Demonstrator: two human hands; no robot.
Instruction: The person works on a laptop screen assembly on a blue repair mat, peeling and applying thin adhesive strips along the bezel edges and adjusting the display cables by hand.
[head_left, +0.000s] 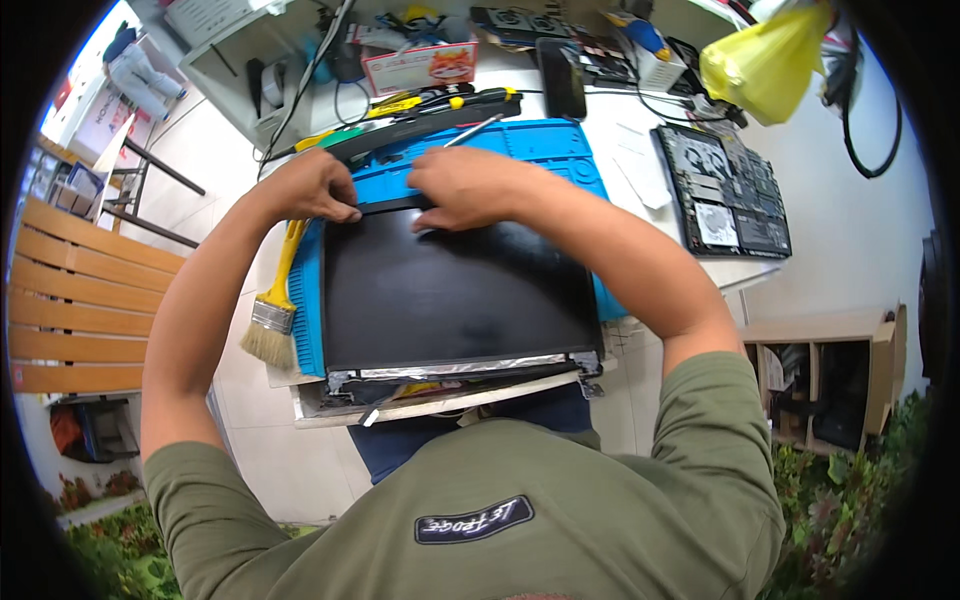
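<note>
A dark laptop screen (455,290) lies on a blue work mat (540,140), its hinges and a silver foil strip toward me. Along its far edge runs a narrow black bezel strip (393,205). My left hand (318,187) is closed, thumb and fingers pinching the bezel at the far left corner. My right hand (468,188) curls over the same far edge near the middle, thumb on the screen side and fingers behind it. A screwdriver (474,130) with a metal shaft shows just beyond my right hand; its other end is hidden.
A yellow-handled brush (276,310) lies left of the screen. An opened laptop base (720,190) rests on the table's right side. Along the back are a phone (562,78), several tools and a red-and-white box (420,68). A yellow bag (765,62) hangs at upper right.
</note>
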